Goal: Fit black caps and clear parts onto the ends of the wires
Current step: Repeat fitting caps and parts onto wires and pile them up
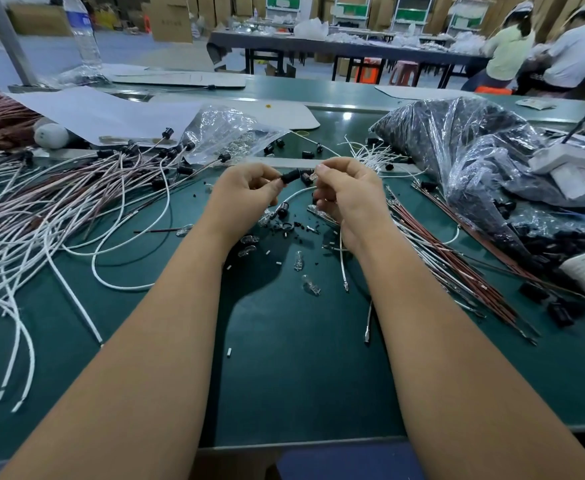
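Wire end (313, 188) hidden behind hands (344, 194)

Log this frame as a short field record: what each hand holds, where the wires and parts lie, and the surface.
left hand: pinches a small black plastic cap at its fingertips
right hand: pinches a small clear glass-like part, facing the cap's open end
wire in hand: thin white wire curving under both hands
finished pile: white and brown capped wires, on the left side
unfitted stock: straight brown and white wires, on the right side
loose parts: clear bulbs on the green table mat
cap supply: clear plastic bag of black caps, far right
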The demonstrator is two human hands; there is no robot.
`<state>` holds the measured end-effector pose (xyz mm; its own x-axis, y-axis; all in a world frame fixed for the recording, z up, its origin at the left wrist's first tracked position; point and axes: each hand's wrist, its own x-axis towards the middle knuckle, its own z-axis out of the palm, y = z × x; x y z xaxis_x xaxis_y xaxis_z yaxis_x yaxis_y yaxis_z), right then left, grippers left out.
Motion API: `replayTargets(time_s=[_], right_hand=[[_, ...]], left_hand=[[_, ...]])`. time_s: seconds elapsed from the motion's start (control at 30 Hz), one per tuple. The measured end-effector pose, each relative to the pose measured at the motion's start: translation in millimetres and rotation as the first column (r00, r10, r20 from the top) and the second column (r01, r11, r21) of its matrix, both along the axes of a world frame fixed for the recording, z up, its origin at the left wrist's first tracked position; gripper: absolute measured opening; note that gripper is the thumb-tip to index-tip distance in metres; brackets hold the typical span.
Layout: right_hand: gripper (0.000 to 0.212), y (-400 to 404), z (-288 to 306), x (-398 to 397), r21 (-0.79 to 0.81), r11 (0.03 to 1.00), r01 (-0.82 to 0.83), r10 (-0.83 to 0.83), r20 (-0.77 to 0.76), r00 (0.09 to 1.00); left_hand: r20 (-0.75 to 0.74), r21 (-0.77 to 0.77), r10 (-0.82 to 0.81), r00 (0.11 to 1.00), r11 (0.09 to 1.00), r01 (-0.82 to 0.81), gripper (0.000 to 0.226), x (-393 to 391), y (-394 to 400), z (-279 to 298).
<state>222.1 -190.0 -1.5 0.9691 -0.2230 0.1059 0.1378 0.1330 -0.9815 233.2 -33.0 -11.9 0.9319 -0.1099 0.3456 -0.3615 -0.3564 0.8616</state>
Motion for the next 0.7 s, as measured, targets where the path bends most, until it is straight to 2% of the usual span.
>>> replayTargets(time_s=[0.13, 0.37, 0.57, 0.7], right_hand=[[0.010, -1.3, 1.6, 0.1, 0.055, 0.998, -0.011, 0.011, 0.002, 1.000], [0.009, 1.2, -0.5, -0.3, 0.014, 1.000, -0.024, 0.024, 0.007, 1.000], [0.011, 0.8, -0.9, 1.2, 0.065, 0.996, -0.054, 0.054, 0.001, 0.999], [0.012, 0.9, -2.4, 2.4, 0.037, 0.998, -0.055, 0.056, -0.005, 0.998]], left_hand=[[0.000, 0.010, -0.023, 1.000, 1.000, 0.023, 0.008, -3.7, -2.8, 2.0], [0.008, 0.041, -0.024, 1.000, 0.999, 0.024, 0.009, -5.3, -6.7, 1.9], [0.015, 0.061, -0.009, 1.000, 0.998, 0.008, 0.010, -2.5, -6.6, -0.5], [0.027, 0.037, -0.001, 1.000, 0.999, 0.000, 0.009, -1.9, -6.2, -0.8]])
